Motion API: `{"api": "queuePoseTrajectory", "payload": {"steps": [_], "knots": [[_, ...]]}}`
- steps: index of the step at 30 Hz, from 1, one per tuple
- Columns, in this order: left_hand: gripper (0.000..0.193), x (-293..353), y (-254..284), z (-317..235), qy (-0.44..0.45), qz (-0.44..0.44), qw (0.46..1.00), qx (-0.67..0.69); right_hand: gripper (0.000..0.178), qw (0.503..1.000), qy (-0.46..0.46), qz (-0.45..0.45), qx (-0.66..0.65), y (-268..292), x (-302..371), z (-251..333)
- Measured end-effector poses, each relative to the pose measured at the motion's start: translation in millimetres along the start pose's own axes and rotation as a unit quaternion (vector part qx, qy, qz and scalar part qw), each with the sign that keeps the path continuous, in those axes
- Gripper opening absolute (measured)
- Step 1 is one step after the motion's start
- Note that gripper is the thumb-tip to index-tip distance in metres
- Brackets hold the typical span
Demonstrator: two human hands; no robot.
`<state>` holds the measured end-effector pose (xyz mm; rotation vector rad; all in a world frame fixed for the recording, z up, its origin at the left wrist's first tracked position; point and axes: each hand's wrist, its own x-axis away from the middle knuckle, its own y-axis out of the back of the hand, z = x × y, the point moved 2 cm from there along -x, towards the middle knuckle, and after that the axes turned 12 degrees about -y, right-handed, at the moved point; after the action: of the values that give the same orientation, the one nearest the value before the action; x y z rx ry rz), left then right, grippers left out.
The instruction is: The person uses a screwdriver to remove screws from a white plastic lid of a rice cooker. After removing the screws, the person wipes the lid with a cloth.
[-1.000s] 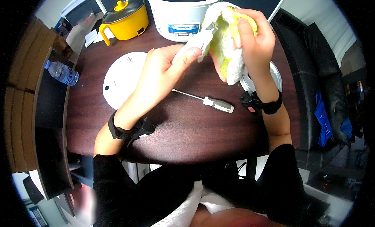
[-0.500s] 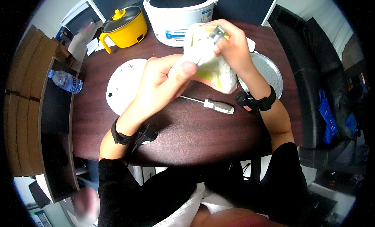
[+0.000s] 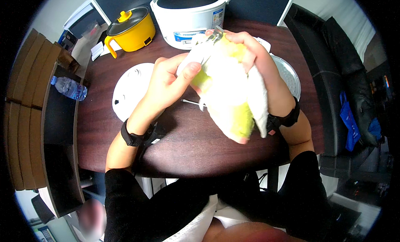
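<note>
Cloth (image 3: 233,96), yellow and white, was held up above the dark wooden table (image 3: 196,146), in front of the white rice cooker (image 3: 189,15) at 12 o'clock. It was bunched around a small metal part (image 3: 216,33) that protruded at its top end; what the part was could not be told. The right hand (image 3: 254,63) cupped the bundle from the 3 o'clock side, fingers curled over the top and closed on the fabric. The left hand (image 3: 171,81) pinched a white fold between thumb and forefinger at the 9 o'clock edge. The cloth looked soft, light and limp, hanging loose toward 6 o'clock; it would likely slip if gripped only at a free corner, so hold was best taken where it was gathered around the metal part. A white round lid (image 3: 127,90) lay at 9 o'clock, a yellow pot (image 3: 129,29) at 11 o'clock, a perforated white tray (image 3: 289,77) at 3 o'clock, a water bottle (image 3: 68,88) beyond the table edge.
</note>
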<state>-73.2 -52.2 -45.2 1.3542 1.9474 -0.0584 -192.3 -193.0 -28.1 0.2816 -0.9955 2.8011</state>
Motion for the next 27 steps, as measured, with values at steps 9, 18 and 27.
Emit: {"api": "queuePoseTrajectory", "payload": {"steps": [9,18,27], "knots": [[0.035,0,-3,2,-0.027,0.023,0.998,-0.056,0.025,0.939,0.263,0.061,0.213,42,-1,10],[0.035,1,-2,2,-0.036,0.007,0.999,-0.036,0.039,0.996,0.022,0.064,0.049,26,-24,1],[0.034,-4,-3,2,-0.032,0.088,0.994,-0.047,0.037,0.997,-0.019,0.072,0.009,23,-21,2]]}}
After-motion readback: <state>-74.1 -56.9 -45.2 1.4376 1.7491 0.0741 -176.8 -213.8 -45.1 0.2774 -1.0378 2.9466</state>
